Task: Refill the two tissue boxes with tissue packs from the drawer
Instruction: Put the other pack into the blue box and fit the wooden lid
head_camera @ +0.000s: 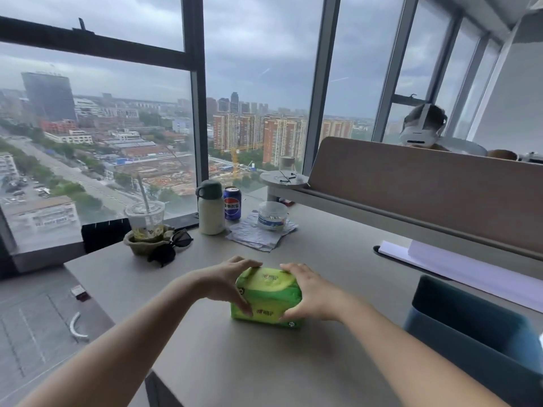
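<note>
A wide grey desk (338, 259) runs beside a tall window (117, 127), with a brown divider panel (411, 183) along its far right side. A blue box (476, 333) with an open top sits at the desk's right edge, and white paper (458, 268) lies beyond it. Near the window stand a white bottle (210, 210) with a green cap, a blue soda can (232, 202) just beside it, a clear plastic cup (145, 218) with a straw, and a small clear jar (271, 215) resting on crumpled paper (258, 236). Black sunglasses (176, 242) lie by the cup.

In the middle of the desk rests 1 green tissue pack (269, 295). The left hand (226, 282) clasps its left end and the right hand (311, 292) its right end, fingers curled over the top and thumbs against the near side, so both hands grasp the pack.
</note>
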`<state>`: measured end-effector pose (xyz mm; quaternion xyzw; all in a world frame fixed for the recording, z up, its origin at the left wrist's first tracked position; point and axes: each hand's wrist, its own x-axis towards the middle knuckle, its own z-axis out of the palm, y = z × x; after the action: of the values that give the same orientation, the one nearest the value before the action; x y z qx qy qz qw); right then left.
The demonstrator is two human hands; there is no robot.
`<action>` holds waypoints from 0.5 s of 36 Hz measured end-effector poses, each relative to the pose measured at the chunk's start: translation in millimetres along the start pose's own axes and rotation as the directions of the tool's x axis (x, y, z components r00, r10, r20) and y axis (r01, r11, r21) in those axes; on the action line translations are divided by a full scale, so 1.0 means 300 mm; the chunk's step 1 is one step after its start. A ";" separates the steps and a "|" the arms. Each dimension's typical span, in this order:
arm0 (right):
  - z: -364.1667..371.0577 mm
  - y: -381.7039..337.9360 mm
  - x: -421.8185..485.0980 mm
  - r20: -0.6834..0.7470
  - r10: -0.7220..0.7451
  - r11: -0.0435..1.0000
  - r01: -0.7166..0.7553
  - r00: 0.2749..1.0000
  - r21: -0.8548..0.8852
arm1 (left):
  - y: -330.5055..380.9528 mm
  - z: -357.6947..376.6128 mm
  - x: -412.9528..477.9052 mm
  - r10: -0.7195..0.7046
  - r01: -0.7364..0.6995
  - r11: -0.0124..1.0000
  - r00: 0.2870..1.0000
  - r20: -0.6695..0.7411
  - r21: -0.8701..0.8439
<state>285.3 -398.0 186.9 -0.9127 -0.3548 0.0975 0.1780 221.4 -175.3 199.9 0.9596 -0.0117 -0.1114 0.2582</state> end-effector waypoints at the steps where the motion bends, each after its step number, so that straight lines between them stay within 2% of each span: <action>1: 0.003 0.002 0.004 -0.011 -0.003 1.000 0.003 1.000 0.007 | -0.003 0.003 0.004 0.013 -0.012 1.000 1.000 -0.015 0.008; 10: -0.046 0.028 -0.061 -0.122 -0.040 0.999 0.035 0.992 -0.040 | 0.062 -0.008 0.024 0.122 -0.120 0.992 0.990 -0.072 0.031; 18: -0.288 0.097 -0.272 -0.265 -0.007 0.992 -0.028 0.964 -0.126 | 0.313 -0.025 0.066 0.338 -0.347 0.938 0.921 -0.195 -0.016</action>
<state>269.9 -495.5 258.8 -0.9289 -0.3285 -0.0473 0.1641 245.6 -254.6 249.0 0.9422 -0.1518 0.0270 0.2976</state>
